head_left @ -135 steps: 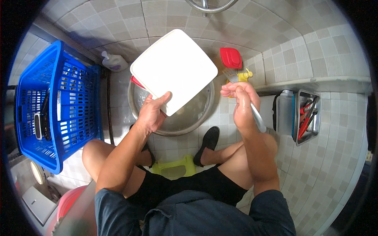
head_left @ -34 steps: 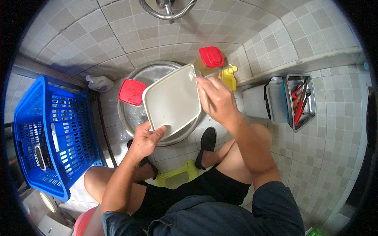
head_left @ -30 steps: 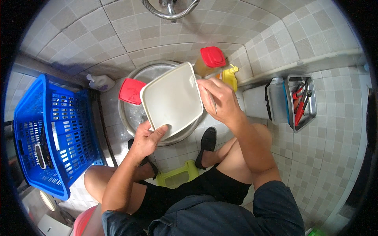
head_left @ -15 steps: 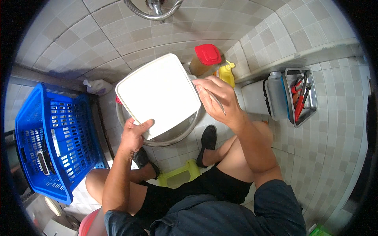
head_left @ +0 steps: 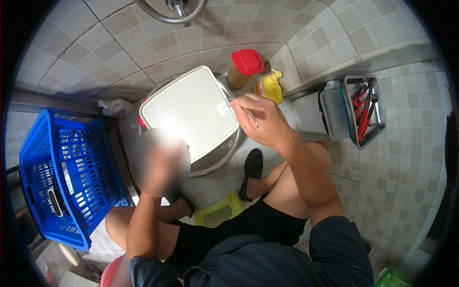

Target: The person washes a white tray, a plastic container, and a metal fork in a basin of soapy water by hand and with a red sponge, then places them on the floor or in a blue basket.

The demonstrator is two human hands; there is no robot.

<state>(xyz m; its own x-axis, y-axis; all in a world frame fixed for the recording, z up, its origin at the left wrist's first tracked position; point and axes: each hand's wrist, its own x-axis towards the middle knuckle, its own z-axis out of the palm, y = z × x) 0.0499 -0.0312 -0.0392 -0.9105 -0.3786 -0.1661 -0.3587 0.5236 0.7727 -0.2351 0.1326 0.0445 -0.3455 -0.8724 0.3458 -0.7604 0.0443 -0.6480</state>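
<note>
A white rectangular board (head_left: pixel 191 110) with rounded corners and a raised, cream-coloured rim is held tilted over a round metal basin (head_left: pixel 217 167). My left hand (head_left: pixel 165 165) is at its near-left corner. A round blur covers those fingers, but the board stays raised there. On the board's right side, my right hand (head_left: pixel 260 119) is closed around a slim metal fork (head_left: pixel 229 102). The fork's tines touch or nearly touch the board's right edge, and its handle end sticks out below the fingers. Most of the basin is hidden by the board.
To the left stands a blue plastic basket (head_left: pixel 88 177), and behind it a white bottle (head_left: pixel 116 108). A red-lidded container (head_left: pixel 246 64) and a yellow pump bottle (head_left: pixel 270 88) stand at the back. On the right is a metal tray (head_left: pixel 377 124) of red-handled tools. A green stool (head_left: pixel 220 210) is below.
The board has shifted slightly left and its near corner is now covered by the blur on my left hand. The fork's tines now show against the board's edge.
</note>
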